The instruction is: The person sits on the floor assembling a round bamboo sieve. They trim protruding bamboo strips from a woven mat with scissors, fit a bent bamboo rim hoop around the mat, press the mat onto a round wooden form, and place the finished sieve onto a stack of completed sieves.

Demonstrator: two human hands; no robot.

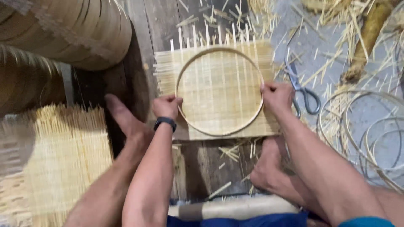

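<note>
A round bamboo hoop [219, 91] lies flat on a square woven mat [219, 63], which rests on dark wooden floor planks [155, 25]. The left hand [166, 106] grips the hoop's left edge, fingers curled shut around the strip; the right hand [276, 96] does the same on the right edge, fingers closed on it. Both bare feet are planted near the mat, the left foot [124, 117] just beside its corner and the right foot [267, 166] below its near edge.

The main risk, as I judge it, is the hoop sliding off centre. It is held only at two opposite points, so uneven pressure from one hand could twist it or let it spring out of round. The mat itself is loose on the planks, with nothing seen pinning it, so a push could shift it, or fray the loose strip ends sticking out along its far edge.

The scissors [303, 90] lie on the grey ground just beside the right hand, blades toward the mat; a sideways movement of that wrist could knock into them. Thin wire-like rings [366, 134] and scattered straw litter [332, 38] lie to the right, easy to snag or slip on.
</note>
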